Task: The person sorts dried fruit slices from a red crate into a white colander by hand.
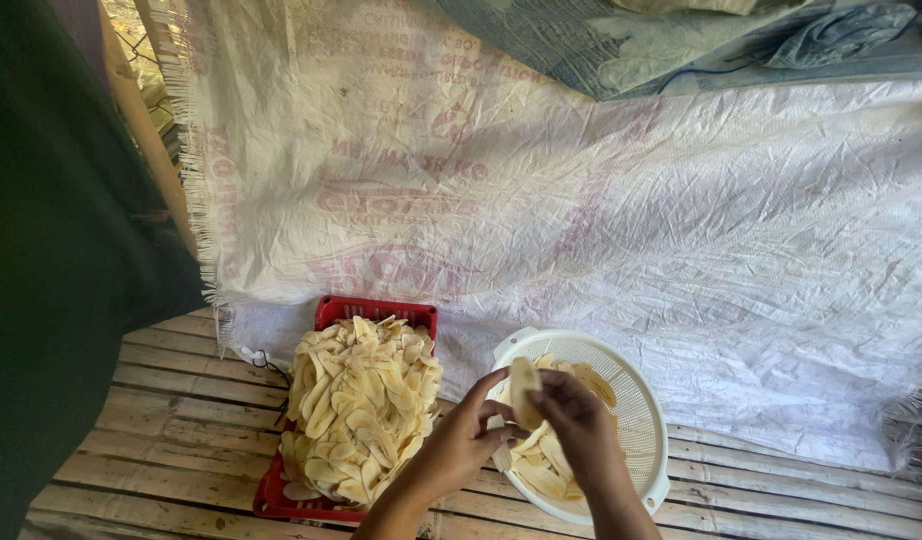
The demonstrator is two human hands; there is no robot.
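1. Left hand [459, 440] and right hand [579, 428] raised together over the near rim of the white colander [649, 415], fingertips meeting on one pale slice [524, 388].
2. Slice pinched from both sides: left thumb and forefinger closed on its left edge, right fingers closed on its right edge and top. Neither hand spread flat; both pressed onto that single piece.
3. Slice standing nearly upright between the fingers, long axis running up and away from the wrists, rounded upper end poking above the fingertips, lower end hidden behind the left thumb.
4. Straight below and just beyond the grip: more loose slices [543, 468] lying flat in the colander's bowl, partly covered by the right hand. Closest other pieces to either hand.
5. Off to the left of the grip, beyond the left wrist: red crate [379, 312] heaped high with a pile of slices [361, 405], near but apart from the colander. Left hand clearly the nearer one to that heap; right hand the nearer one to the colander's far wall.
6. Away from the grip, past both containers: wide white woven sheet [601, 210], wrinkled, spread flat and reaching under the crate and colander's far edges.
7. Toward the body from the grip: bamboo slat floor [171, 440] under both forearms.
8. Whether the held piece is a single slice or two stuck together: cannot tell from this view.
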